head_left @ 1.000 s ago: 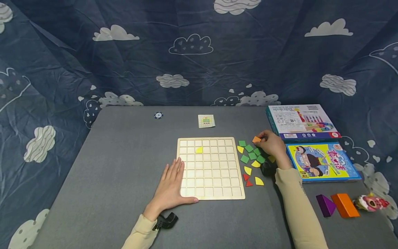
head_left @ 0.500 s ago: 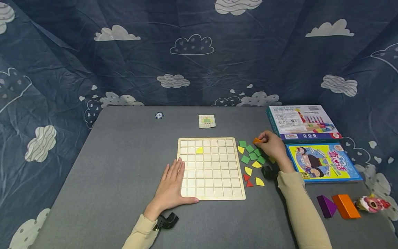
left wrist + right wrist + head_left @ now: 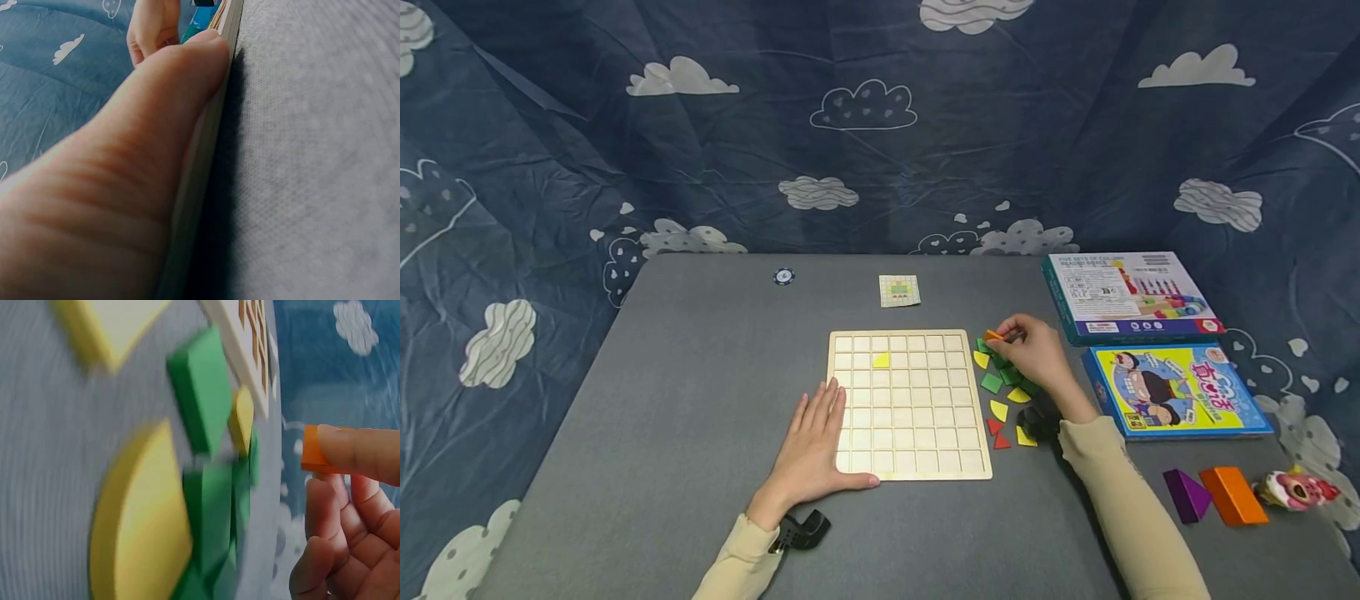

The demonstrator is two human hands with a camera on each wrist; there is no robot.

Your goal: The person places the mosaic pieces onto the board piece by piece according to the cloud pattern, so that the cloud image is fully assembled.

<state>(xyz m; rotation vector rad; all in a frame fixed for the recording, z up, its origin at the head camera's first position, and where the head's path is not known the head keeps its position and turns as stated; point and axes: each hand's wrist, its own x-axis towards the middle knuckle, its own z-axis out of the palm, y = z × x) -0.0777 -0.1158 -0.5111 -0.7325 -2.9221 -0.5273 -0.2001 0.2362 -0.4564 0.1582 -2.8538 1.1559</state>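
- Orange tile [image 3: 311, 450] looked bright, flat-faced and straight-edged.
- Board [image 3: 913, 433] was pale and gridded; one cell, third from left in the second row from the far edge, held a yellow piece [image 3: 882, 361].
- Left hand [image 3: 808, 448] rested, fingers straight, on the board's left edge, well apart from the tile.
- Right hand [image 3: 1033, 352] pinched the tile above green pieces [image 3: 991, 382], just right of the board.

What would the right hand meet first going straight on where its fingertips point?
Likely the board, near its far right corner; the right hand, pinching an orange piece, seems raised, so it may pass above.
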